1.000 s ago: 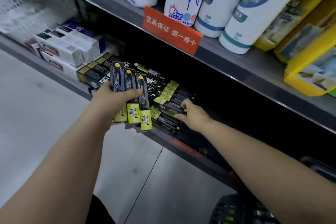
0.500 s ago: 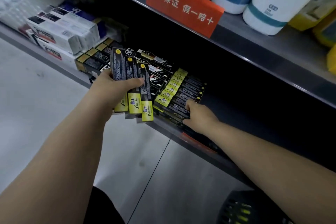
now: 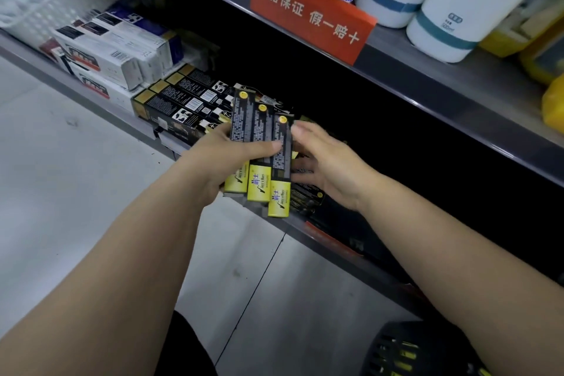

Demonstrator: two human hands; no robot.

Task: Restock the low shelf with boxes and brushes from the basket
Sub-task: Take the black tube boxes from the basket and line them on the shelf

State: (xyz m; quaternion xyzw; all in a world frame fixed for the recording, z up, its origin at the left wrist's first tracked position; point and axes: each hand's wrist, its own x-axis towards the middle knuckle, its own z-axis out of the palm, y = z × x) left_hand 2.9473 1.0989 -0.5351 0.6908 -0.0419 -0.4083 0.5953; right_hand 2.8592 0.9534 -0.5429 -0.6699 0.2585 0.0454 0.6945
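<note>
My left hand (image 3: 225, 159) grips a fan of three long black boxes with yellow ends (image 3: 261, 156), held upright in front of the low shelf (image 3: 345, 256). My right hand (image 3: 329, 165) is right beside the fan, its fingers touching the right edge of the rightmost box. More black and yellow boxes (image 3: 305, 195) lie on the shelf behind and under my hands, mostly hidden. The dark basket (image 3: 418, 351) with yellow items inside sits at the bottom right on the floor.
Black boxes with gold ends (image 3: 183, 104) and white boxes (image 3: 113, 55) lie on the low shelf to the left. An orange sign (image 3: 308, 12) hangs on the upper shelf edge, with white bottles (image 3: 451, 9) above it. The shelf space to the right is dark.
My right hand has left the boxes lying on the shelf and moved up and left to the fan of boxes in my left hand. The camera has moved closer.
</note>
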